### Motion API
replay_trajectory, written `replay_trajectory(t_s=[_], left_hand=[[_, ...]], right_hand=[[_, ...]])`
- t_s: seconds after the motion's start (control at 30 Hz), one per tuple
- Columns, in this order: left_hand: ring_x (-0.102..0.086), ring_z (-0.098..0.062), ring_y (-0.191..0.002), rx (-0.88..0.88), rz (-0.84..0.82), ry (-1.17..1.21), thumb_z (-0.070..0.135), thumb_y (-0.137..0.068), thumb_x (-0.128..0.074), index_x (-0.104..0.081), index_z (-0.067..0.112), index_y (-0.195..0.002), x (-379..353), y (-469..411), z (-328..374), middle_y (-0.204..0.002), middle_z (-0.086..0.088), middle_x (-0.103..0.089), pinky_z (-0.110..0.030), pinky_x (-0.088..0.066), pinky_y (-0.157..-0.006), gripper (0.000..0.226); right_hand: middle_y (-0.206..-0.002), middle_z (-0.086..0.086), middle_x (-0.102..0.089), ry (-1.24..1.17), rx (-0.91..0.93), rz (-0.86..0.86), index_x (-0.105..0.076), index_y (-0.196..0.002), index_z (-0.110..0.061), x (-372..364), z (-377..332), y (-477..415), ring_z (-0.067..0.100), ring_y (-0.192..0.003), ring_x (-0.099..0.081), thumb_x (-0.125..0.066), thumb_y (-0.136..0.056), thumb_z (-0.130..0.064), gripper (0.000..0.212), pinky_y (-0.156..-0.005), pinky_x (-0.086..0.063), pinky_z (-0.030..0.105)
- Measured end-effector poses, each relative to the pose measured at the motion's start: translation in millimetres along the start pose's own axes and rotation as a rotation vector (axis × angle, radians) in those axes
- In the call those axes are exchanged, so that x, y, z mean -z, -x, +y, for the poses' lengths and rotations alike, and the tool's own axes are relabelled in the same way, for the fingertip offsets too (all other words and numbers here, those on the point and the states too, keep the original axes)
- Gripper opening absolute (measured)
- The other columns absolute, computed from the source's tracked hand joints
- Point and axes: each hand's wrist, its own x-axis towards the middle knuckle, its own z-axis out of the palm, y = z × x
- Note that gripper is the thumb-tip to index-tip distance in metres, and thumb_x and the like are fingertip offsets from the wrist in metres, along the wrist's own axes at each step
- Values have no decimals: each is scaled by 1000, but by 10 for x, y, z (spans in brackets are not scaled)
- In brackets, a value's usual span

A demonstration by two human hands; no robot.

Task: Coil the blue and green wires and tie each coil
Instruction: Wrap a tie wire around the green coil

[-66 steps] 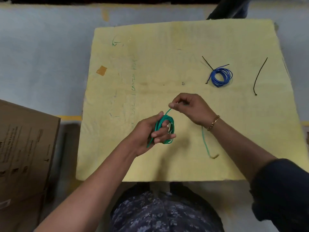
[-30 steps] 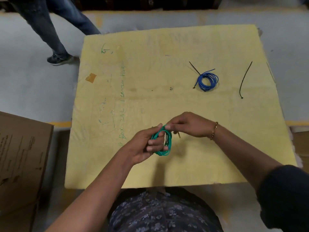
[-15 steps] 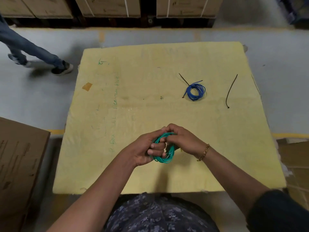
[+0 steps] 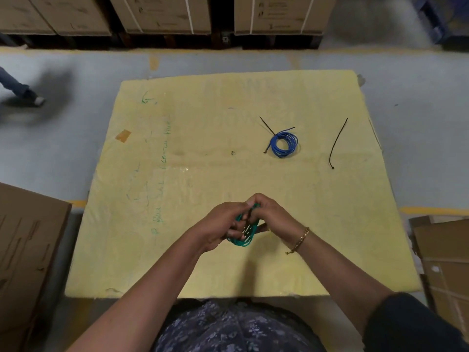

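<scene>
Coil of green wire (image 4: pixel 242 235) over the yellow mat (image 4: pixel 177 262), near its front edge, clamped from both sides. Left hand (image 4: pixel 220 226) curled round the loops, likely to stop them springing apart. Right hand (image 4: pixel 272 214) pinching the top of the bundle, probably tucking in the loose end. Blue coil (image 4: pixel 283 144) parked well apart at the far right, a black tie (image 4: pixel 266 123) on it already: done, it seems. Spare black tie (image 4: pixel 337 143) lying further right, loose, presumably waiting for the green one.
</scene>
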Motion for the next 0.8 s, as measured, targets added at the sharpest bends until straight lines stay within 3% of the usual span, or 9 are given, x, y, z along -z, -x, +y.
replay_trajectory(t_s=[0.07, 0.13, 0.23, 0.3, 0.37, 0.5, 0.6, 0.7, 0.8], left_hand=[[-18, -10, -40, 12, 39, 6, 30, -103, -51, -43, 16, -72, 36, -14, -49, -53, 4, -25, -32, -42, -66, 35], [-16, -11, -41, 24, 78, 82, 36, -102, -54, -44, 17, -71, 97, 0, -83, -54, 3, -22, -31, -44, -64, 38], [-13, -12, -43, 22, 112, 233, 40, -99, -57, -45, 18, -68, 173, 53, -94, -56, 3, -19, -29, -46, -62, 40], [-11, -13, -43, 15, 140, 329, 40, -96, -60, -45, 17, -68, 209, 90, -95, -56, 3, -17, -29, -46, -60, 40], [-11, -12, -43, 4, 159, 436, 39, -95, -61, -46, 17, -67, 222, 121, -93, -54, 4, -17, -29, -45, -57, 39], [-11, -12, -42, -18, 205, 599, 38, -99, -57, -47, 17, -64, 209, 202, -51, -51, 5, -17, -29, -42, -56, 42], [-15, -11, -40, -47, 223, 667, 38, -100, -56, -48, 17, -64, 221, 251, -5, -53, 4, -16, -29, -42, -57, 42], [-17, -11, -38, -60, 222, 693, 39, -100, -55, -48, 17, -64, 244, 245, 34, -52, 5, -17, -29, -44, -56, 43], [-18, -11, -38, -65, 218, 706, 39, -100, -55, -49, 17, -64, 247, 211, 70, -50, 5, -19, -29, -43, -57, 43]], right_hand=[[-102, -6, -71, -12, -43, -113, -63, -103, -22, 231, 45, -41, 13, -98, -65, -56, -75, -17, 29, -86, -50, 36], [-112, 0, -71, -24, -55, -21, -63, -112, -21, 557, 37, -137, 17, -104, -66, -58, -80, -28, 34, -84, -47, 34], [-110, 7, -71, 71, -51, 423, -65, -107, -18, 1239, 32, -437, 22, -96, -66, -66, -89, -27, 20, -76, -47, 33], [-116, 10, -70, 301, -87, 685, -66, -109, -16, 1683, 47, -665, 29, -105, -65, -66, -88, -31, 26, -86, -50, 39], [-124, 15, -66, 554, -138, 799, -65, -115, -13, 2029, 103, -834, 37, -117, -60, -63, -90, -33, 33, -97, -47, 41], [-120, 24, -64, 825, -382, 777, -61, -118, -6, 2370, 290, -1032, 44, -108, -62, -58, -86, -47, 51, -89, -52, 47], [-112, 27, -65, 845, -399, 760, -65, -109, -1, 2351, 346, -1051, 44, -98, -64, -59, -86, -31, 38, -79, -51, 43], [-104, 29, -67, 779, -381, 766, -65, -93, 0, 2332, 388, -996, 43, -90, -63, -56, -88, -29, 31, -72, -47, 38], [-95, 26, -71, 463, -233, 846, -62, -85, -12, 2199, 357, -886, 37, -81, -66, -55, -75, -39, 29, -69, -50, 38]])
